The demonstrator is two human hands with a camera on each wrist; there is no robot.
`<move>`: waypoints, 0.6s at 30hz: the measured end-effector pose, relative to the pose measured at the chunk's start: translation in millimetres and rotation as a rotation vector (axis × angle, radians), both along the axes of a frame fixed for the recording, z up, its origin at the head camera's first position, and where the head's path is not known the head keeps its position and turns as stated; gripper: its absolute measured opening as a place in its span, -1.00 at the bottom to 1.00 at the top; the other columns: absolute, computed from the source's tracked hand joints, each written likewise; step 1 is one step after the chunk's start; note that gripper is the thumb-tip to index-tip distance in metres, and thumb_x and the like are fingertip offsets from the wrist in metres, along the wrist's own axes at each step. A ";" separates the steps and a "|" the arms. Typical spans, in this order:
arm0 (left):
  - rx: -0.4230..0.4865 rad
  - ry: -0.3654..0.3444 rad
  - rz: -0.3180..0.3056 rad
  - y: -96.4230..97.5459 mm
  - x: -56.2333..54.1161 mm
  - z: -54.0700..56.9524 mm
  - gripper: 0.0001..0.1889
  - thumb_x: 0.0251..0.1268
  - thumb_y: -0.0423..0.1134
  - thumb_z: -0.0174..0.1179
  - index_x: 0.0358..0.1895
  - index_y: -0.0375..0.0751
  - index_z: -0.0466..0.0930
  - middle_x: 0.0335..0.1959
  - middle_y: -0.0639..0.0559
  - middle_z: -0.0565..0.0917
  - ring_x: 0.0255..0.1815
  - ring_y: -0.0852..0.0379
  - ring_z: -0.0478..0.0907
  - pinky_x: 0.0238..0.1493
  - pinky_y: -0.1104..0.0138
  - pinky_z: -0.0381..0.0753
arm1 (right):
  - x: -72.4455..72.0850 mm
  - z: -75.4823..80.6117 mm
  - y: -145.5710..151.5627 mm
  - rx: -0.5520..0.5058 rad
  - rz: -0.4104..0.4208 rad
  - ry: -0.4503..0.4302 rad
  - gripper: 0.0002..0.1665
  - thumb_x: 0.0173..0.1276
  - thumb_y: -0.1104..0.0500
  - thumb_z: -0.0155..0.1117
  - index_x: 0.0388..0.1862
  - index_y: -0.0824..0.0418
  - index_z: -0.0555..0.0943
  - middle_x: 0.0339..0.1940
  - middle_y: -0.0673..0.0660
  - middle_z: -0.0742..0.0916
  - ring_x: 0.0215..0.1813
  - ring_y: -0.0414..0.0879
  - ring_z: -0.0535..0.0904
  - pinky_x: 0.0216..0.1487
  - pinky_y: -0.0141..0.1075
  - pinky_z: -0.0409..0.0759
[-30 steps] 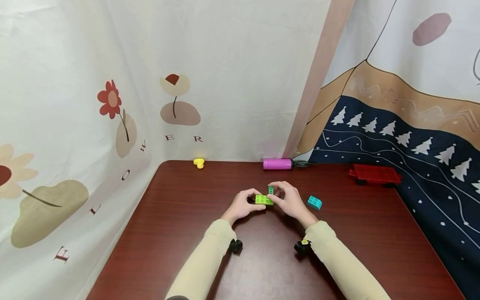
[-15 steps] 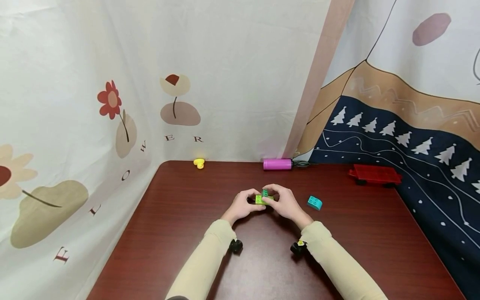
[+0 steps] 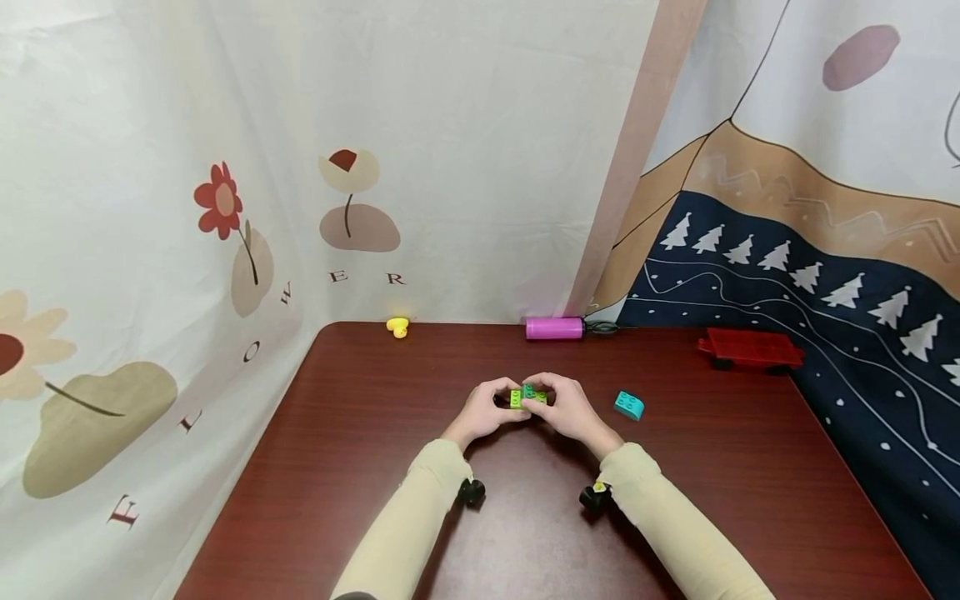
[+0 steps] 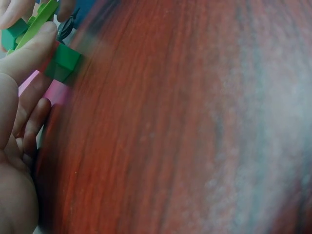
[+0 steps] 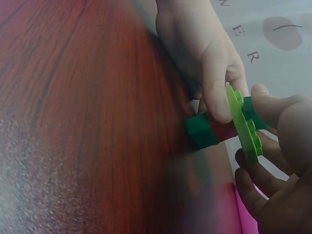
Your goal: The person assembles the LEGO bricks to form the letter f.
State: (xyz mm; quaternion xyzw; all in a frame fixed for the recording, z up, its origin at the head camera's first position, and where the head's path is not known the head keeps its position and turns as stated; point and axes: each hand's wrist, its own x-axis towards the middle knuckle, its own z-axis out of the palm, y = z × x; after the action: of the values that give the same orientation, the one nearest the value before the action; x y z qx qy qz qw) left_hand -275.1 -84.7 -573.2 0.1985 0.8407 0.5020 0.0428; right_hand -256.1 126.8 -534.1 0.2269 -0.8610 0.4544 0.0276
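Both hands meet over the middle of the table around a small stack of toy building bricks. My left hand point(image 3: 483, 412) holds the stack, its thumb across the red brick point(image 5: 222, 129) below the lime green plate point(image 5: 243, 126). Under the red one sits a green brick point(image 5: 201, 130) at the bottom of the stack. My right hand point(image 3: 572, 408) pinches a small dark green brick point(image 3: 528, 390) against the studded top of the lime plate. Fingers hide part of the plate in the head view. A teal brick point(image 3: 628, 405) lies on the table right of my right hand.
A red toy wagon base point(image 3: 752, 348) with black wheels stands at the back right of the brown table point(image 3: 360, 483). At the back edge lie a magenta cylinder point(image 3: 553, 328) with a dark cord and a yellow toy duck point(image 3: 398, 327). Printed cloth hangs behind.
My right hand has moved left and down, bringing the small dark green brick from above the lime plate's right end down onto its middle. My left hand has stayed in place.
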 end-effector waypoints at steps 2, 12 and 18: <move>-0.001 0.001 0.001 -0.1 -0.2 -0.1 -0.67 0.17 -0.13 0.61 -0.03 0.05 0.75 -0.16 0.16 0.75 -0.08 0.21 0.62 0.04 0.28 0.58 | 0.2 0.1 -0.1 -0.004 -0.001 -0.004 -0.60 0.38 0.18 0.53 0.14 0.29 0.72 0.02 0.14 0.81 -0.10 -0.07 0.71 -0.08 -0.26 0.69; 0.001 0.010 -0.006 -0.8 0.8 0.4 -0.68 0.18 -0.11 0.60 -0.03 0.05 0.75 -0.16 0.14 0.75 -0.09 0.20 0.62 0.02 0.25 0.58 | -1.4 -0.7 0.0 -0.015 0.001 -0.005 -0.61 0.35 0.20 0.56 0.11 0.27 0.71 0.00 0.13 0.82 0.03 0.00 0.74 0.01 -0.18 0.72; -0.010 0.015 -0.002 -0.8 0.7 1.1 -0.67 0.17 -0.11 0.61 -0.02 0.05 0.75 -0.15 0.16 0.75 -0.09 0.21 0.62 0.03 0.27 0.58 | -2.9 -2.7 0.2 -0.022 -0.010 -0.020 -0.65 0.35 0.19 0.56 0.08 0.22 0.73 -0.02 0.12 0.82 -0.01 -0.03 0.74 -0.01 -0.20 0.71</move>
State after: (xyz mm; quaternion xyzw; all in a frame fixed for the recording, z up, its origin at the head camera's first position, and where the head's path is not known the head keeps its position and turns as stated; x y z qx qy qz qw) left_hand -274.4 -85.6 -572.1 0.2028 0.8434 0.4961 0.0381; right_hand -259.0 127.0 -536.8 0.2174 -0.8572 0.4662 0.0237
